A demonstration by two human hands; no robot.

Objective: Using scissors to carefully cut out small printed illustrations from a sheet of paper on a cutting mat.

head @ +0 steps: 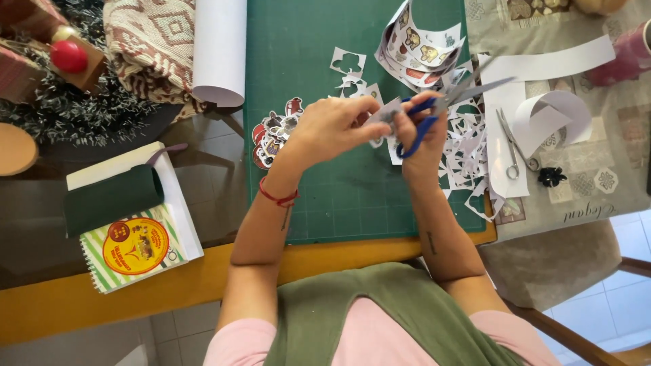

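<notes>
Over green mat (339,196), left hand (332,129) pinches sticker paper (388,112); right hand (422,132) grips scissors (444,105).

The left hand (332,129) hides most of the small paper piece (388,110) it pinches, the sticker sheet (420,41) at twelve o'clock and the pink cup (627,57) at two o'clock run off the edges, and the cut stickers (271,135) on the green mat (339,196) are too small to make out.

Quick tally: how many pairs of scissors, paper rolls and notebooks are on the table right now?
Scissors: 2, the blue-handled pair in the right hand and a small metal pair lying on paper.
Paper rolls: 1, white.
Notebooks: 1, spiral-bound.
Total: 4.
</notes>
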